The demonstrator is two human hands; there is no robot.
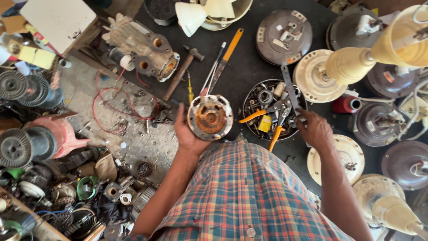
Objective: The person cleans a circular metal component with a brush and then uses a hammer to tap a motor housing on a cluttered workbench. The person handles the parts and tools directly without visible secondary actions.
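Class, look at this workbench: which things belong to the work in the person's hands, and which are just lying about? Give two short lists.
In hand:
- round rusty motor part, held in the left hand
- round tray of small parts, which the right hand reaches into
- orange-handled pliers on that tray

Lying about:
- hammer
- screwdrivers
- red wire
- cream fan body
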